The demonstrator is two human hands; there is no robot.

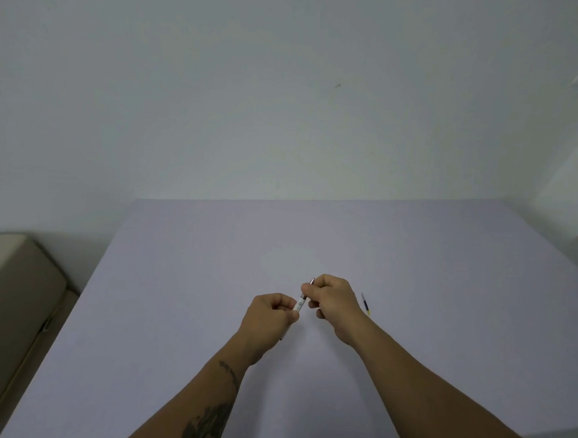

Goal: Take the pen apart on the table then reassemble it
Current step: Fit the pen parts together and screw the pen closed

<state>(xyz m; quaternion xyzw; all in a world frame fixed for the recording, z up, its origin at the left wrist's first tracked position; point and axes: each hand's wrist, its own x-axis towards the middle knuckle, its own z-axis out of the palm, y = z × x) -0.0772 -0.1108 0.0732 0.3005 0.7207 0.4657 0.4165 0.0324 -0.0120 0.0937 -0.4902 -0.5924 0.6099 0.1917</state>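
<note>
I'm holding the pen body [300, 303] w/ both hands, just below centre of the frame, above the desk [412, 258]. My left hand [272, 313] is curling its fingers round the white lower part of the barrel; my right hand [332, 298] is pinching the upper end, w/ a small dark reddish tip poking out past the fingers toward the top. The barrel is tilting, lower-left to upper-right, bridging the two hands. Can't tell whether the sections are joined or partly unscrewed, too small.

Right of my right hand, a thin refill [365, 305] is lying flat on the desk, apart from the hand: dark shaft, yellowish at its lower end. My left forearm is showing dark tattoo marks. A beige box-like thing [12, 288] is sitting at the left edge of the frame, beside the desk. A pale wall [288, 84] is filling the upper half.
</note>
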